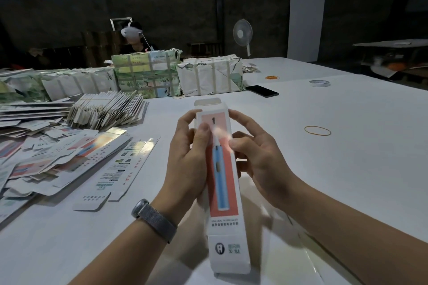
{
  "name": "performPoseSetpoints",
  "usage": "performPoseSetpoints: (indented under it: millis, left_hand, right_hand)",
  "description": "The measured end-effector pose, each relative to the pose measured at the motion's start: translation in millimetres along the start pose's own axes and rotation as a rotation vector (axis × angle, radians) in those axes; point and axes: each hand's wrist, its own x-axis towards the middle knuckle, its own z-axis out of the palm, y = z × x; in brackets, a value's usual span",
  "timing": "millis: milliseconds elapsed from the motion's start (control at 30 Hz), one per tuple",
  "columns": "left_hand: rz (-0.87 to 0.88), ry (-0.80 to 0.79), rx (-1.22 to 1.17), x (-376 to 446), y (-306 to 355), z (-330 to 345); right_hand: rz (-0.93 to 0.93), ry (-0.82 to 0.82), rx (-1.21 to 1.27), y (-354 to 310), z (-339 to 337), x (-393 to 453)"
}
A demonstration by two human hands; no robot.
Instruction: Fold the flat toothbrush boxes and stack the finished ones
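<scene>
White card, printed with a blue toothbrush on a red panel, makes up the toothbrush box [223, 183] that we hold lengthwise above the table [324, 169], its near end toward us and its far flap standing open. Our left hand [188, 157], a grey mesh watch [154, 218] on its wrist, curls round the box's left side with the thumb pressed on the printed face. Our right hand [259, 157] grips the right edge, fingers curled behind and the thumb at the front; its tip is blurred. To the left, flat boxes [69, 155] lie scattered in a loose heap on the table, and just beyond them a fanned bundle of blanks [108, 111] leans over. A yellow rubber band [317, 131] lies to the right, well apart from our hands. Farther on we see a black phone [262, 91], a roll of tape [319, 83] and wrapped bundles [180, 74]. Behind these sits a person [136, 41], with a fan [242, 34] standing beside the back wall.
</scene>
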Motion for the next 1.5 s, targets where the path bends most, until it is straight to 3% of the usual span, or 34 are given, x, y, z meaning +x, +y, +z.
performPoseSetpoints:
  millis: [600, 1200, 1500]
  left_hand:
    - [0.055, -0.074, 0.118, -3.0, 8.9, 1.6]
    - [-0.014, -0.116, 0.124, -4.2, 4.8, 1.8]
    - [-0.025, -0.157, 0.120, -5.5, 7.2, 2.3]
  right_hand:
    - [-0.035, 0.036, 0.018, -6.4, -10.6, 4.6]
    - [0.012, 0.030, 0.093, -4.5, -10.7, 5.5]
    - [-0.024, 0.113, 0.142, -7.0, -11.3, 6.3]
